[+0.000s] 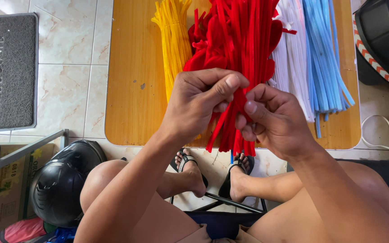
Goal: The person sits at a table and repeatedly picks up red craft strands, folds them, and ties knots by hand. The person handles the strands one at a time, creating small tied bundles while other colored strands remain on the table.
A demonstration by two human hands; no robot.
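My left hand (200, 102) and my right hand (273, 120) meet over the near edge of a low wooden table (133, 90). Both pinch a bundle of red fuzzy craft stems (237, 40), which hangs down between the fingers and fans out upward. On the table lie a bundle of yellow stems (173, 36), a white bundle (291, 49) and a light blue bundle (324, 58). The lower part of the red bundle is partly hidden by my fingers.
A dark doormat (6, 69) lies on the tiled floor at left. A black helmet (64, 182) and a cardboard box (5, 189) sit at lower left. Another dark helmet (383, 38) is at upper right, with a white cable (383, 135) below it. My sandalled feet (212, 175) rest under the table edge.
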